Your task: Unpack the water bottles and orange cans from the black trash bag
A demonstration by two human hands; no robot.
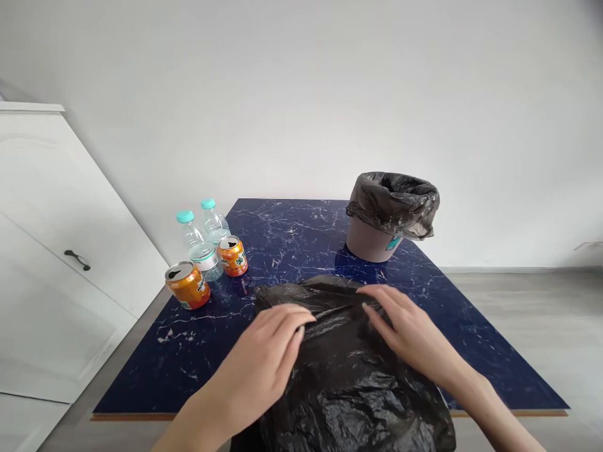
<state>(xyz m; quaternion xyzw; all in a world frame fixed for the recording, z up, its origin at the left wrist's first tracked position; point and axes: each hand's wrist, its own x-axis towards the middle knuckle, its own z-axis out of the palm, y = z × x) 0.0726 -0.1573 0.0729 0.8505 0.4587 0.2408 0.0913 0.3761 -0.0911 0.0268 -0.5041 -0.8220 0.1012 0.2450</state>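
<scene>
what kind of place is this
Likely a room at home: a white cabinet, a marble-patterned table with a lined bin, drink cans and water bottles.

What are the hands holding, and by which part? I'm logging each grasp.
Both rest on the black garbage bag near its far edge: left hand with fingers curled on the plastic, right hand flat. Whether either truly pinches it cannot be told.
</scene>
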